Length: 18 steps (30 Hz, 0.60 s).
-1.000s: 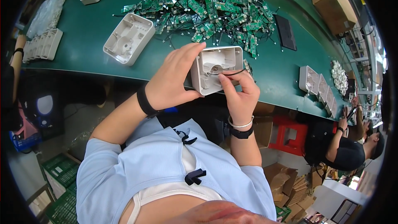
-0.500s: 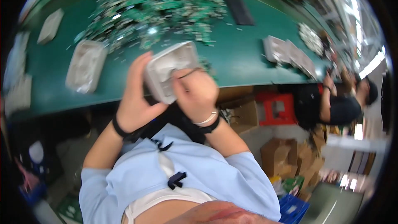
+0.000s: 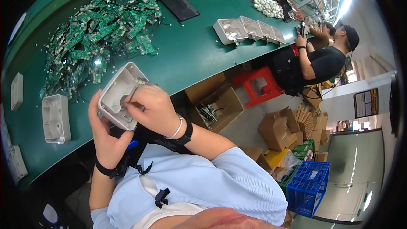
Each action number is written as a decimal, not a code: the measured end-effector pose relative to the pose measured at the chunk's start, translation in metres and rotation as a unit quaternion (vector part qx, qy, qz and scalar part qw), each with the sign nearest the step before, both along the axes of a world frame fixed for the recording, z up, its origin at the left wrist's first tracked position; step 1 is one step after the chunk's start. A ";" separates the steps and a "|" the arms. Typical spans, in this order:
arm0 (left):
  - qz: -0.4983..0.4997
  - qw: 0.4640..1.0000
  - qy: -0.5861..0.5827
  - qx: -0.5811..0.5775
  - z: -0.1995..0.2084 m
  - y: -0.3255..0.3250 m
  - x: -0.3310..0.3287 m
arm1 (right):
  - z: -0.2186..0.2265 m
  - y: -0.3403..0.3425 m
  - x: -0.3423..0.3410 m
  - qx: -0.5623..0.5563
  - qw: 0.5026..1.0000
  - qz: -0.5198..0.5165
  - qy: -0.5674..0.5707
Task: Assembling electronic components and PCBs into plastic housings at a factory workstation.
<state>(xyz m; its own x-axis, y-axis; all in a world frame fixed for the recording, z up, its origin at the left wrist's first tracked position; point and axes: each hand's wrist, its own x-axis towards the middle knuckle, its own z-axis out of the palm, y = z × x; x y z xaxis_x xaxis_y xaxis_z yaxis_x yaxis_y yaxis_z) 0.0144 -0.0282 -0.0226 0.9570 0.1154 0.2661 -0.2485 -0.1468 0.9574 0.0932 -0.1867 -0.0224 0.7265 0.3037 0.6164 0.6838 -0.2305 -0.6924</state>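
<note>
My left hand [image 3: 107, 138] grips a whitish plastic housing [image 3: 115, 85] by its near left side, tilting it above the table edge. The housing is an open box with moulded ribs inside. My right hand [image 3: 153, 107] reaches into it, thumb and fingers pinched on a thin dark cable [image 3: 132, 92]. Beside those fingers, inside the far wall, lies a small circuit board [image 3: 139, 82]; my hand partly covers it. A big heap of green circuit boards [image 3: 95, 32] with cables is spread beyond the housing. Another open housing [image 3: 56, 118] rests on the table to the left.
The green table [image 3: 186, 61] holds a black flat panel [image 3: 179, 7], a row of housings [image 3: 232, 31] and a pile of white parts [image 3: 267, 6]. A person [image 3: 324, 61] in black is at the right, near a red stool [image 3: 258, 87]. Cardboard boxes [image 3: 275, 129] and a blue crate [image 3: 307, 186] stand on the floor.
The view has swung, so the table and its contents sit further left and tilted. My left hand still grips the housing, and my right hand's fingers remain inside it.
</note>
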 end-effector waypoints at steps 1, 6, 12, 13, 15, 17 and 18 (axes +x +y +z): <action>0.004 1.000 -0.009 0.014 0.000 0.000 0.000 | 0.000 0.002 0.000 -0.018 0.998 -0.031 -0.045; 0.027 0.998 -0.030 0.053 -0.005 0.003 -0.003 | 0.000 0.006 -0.003 -0.013 1.000 0.005 -0.022; 0.025 1.000 -0.010 0.011 -0.002 0.002 -0.003 | 0.009 0.001 -0.004 -0.080 0.995 0.025 -0.060; 0.025 1.000 -0.003 0.008 0.000 0.002 -0.003 | 0.009 0.000 -0.005 -0.095 0.994 0.025 -0.054; 0.021 1.000 0.006 0.008 0.004 0.004 -0.002 | 0.007 -0.005 -0.004 -0.100 0.994 -0.005 -0.047; 0.011 1.000 0.023 0.011 0.007 0.006 0.000 | 0.006 -0.011 -0.001 -0.109 0.991 -0.066 -0.034; 0.010 1.000 0.023 0.010 0.008 0.007 0.000 | 0.008 -0.011 0.001 -0.109 0.991 -0.067 -0.034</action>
<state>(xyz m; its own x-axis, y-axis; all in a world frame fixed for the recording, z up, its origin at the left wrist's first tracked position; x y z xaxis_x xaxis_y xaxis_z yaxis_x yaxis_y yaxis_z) 0.0141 -0.0209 -0.0145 0.9656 0.1304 0.2250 -0.2016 -0.1712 0.9644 0.0945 -0.1979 -0.0144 0.7285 0.3395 0.5950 0.6802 -0.4613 -0.5697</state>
